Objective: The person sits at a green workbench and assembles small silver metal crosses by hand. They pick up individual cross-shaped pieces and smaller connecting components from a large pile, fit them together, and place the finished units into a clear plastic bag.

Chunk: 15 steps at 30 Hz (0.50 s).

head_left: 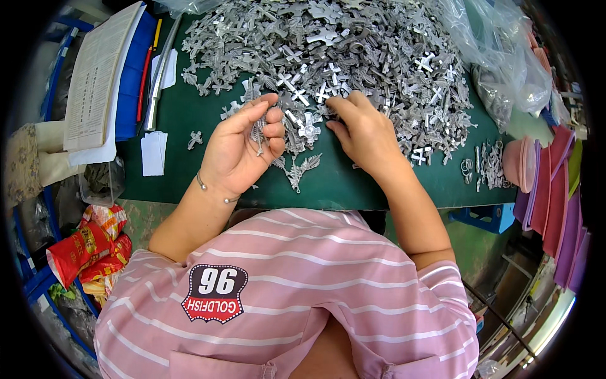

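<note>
My left hand (243, 148) is turned partly palm up, its fingers curled round a grey fern-shaped metal pendant (257, 134). Just beyond it begins a broad heap of small grey metal pendants (385, 57), many of them cross-shaped. My right hand (369, 139) reaches to the near edge of this heap with bent fingers; thumb and forefinger are apart and nothing shows between them. An ornate cross pendant (309, 128) lies between my hands. Closer to me rests a leafy, branched pendant (295, 172) on the green tabletop (341, 189).
A single small cross (195, 140) and white paper slips (153, 153) lie at the left. Beyond them are pens and a blue holder with printed sheets (101, 76). Clear plastic bags (505, 57) and metal rings (467, 170) sit at the right, near pink bins (521, 164).
</note>
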Each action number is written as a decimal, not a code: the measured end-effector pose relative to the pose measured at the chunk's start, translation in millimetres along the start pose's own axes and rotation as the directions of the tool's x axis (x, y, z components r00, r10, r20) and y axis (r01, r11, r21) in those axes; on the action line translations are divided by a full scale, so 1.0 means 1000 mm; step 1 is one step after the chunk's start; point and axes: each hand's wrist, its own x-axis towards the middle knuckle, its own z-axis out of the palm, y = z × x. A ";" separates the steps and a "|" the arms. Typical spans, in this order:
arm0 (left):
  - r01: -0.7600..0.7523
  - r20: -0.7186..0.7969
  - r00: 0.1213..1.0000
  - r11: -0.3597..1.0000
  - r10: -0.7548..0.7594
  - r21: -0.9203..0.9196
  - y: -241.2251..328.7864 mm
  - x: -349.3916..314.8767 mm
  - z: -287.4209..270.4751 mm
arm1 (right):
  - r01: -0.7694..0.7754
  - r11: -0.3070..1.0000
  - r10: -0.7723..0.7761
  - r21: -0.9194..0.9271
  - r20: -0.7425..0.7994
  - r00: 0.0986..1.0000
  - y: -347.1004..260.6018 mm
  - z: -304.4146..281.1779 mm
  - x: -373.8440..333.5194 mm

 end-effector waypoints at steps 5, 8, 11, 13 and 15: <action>-0.030 -0.011 0.999 0.999 0.031 0.023 0.006 -0.006 -0.001 | -0.025 0.980 0.030 0.198 -0.023 0.999 0.008 0.003 0.002; -0.035 -0.032 0.999 0.999 0.036 0.030 0.007 -0.004 -0.004 | -0.138 0.891 0.146 0.434 0.014 0.989 0.004 -0.007 0.001; -0.036 -0.041 0.998 0.998 0.038 0.046 0.007 -0.002 -0.002 | -0.212 0.702 0.166 0.680 0.133 0.977 0.010 -0.009 -0.005; -0.039 -0.036 0.999 0.998 0.041 0.056 0.006 -0.002 -0.001 | -0.363 0.397 0.199 0.843 0.307 0.931 0.007 -0.015 -0.007; -0.056 -0.062 0.996 0.995 0.061 0.087 0.007 -0.003 0.004 | -0.462 0.013 0.148 0.887 0.456 0.878 0.013 -0.016 -0.012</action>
